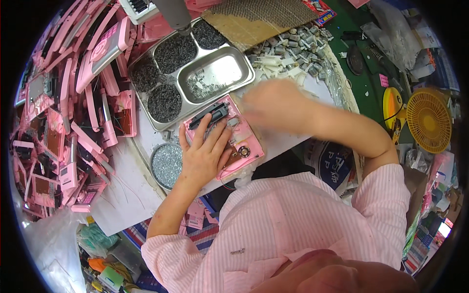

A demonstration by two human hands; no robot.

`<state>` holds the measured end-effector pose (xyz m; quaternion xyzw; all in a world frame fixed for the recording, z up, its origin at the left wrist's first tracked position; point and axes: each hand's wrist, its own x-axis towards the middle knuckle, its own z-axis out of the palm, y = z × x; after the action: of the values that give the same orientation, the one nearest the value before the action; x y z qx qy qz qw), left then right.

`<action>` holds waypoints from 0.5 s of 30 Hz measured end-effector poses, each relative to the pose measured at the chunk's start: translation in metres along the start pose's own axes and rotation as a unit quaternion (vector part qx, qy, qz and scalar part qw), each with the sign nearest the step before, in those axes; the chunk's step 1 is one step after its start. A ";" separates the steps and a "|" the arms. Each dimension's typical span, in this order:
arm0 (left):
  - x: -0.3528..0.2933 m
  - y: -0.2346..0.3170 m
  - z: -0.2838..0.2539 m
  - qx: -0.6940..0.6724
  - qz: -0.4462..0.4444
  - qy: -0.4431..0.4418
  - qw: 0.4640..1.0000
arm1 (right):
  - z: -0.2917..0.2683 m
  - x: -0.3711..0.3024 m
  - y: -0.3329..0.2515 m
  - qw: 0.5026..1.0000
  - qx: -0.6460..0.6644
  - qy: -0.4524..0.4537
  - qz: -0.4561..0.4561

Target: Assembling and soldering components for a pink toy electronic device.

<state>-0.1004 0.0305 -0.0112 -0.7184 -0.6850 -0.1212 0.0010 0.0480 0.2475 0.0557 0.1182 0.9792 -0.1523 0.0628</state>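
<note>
My left hand (204, 152) lies over an open pink plastic casing (250, 132), its fingers spread across it and partly hiding what is inside. Near the fingertips sits a long black plastic part (211, 115) along the casing's far-left side. A small round metal-rimmed part (244, 151) shows at its near right. My right hand (276, 105) is smeared by motion just right of the casing, so whether it holds anything cannot be made out. Beyond the casing stands a metal compartment tray (220, 68) with dark small parts. A round dish of silvery bits (167, 165) is beside my left wrist.
Pink casings (100, 53) are heaped at the left. Small metal motors (305, 46) and white plastic pieces (278, 61) lie right of the tray, by a cardboard sheet (264, 19). A grey cylindrical tool (174, 13) hangs above the tray. At the right stands a yellow fan (430, 119).
</note>
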 end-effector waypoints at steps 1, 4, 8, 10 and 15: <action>0.000 0.000 -0.001 -0.011 -0.001 0.000 1.000 | -0.024 -0.001 0.035 0.995 0.080 0.037 0.036; 0.003 0.001 -0.010 -0.034 0.006 -0.038 0.999 | -0.076 0.027 0.221 0.958 0.177 0.102 0.203; -0.005 -0.008 -0.005 -0.018 0.004 -0.051 0.999 | -0.101 0.071 0.462 0.900 -0.056 0.314 0.296; -0.015 -0.009 0.001 -0.018 -0.023 -0.070 0.997 | -0.098 0.087 0.526 0.904 -0.079 0.234 0.348; -0.016 -0.008 0.004 -0.077 -0.049 -0.115 0.989 | -0.075 0.106 0.592 0.914 -0.104 0.158 0.360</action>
<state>-0.1078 0.0159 -0.0195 -0.6912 -0.7035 -0.0901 -0.1385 0.0877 0.8413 -0.0576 0.4782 0.8777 0.0039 -0.0301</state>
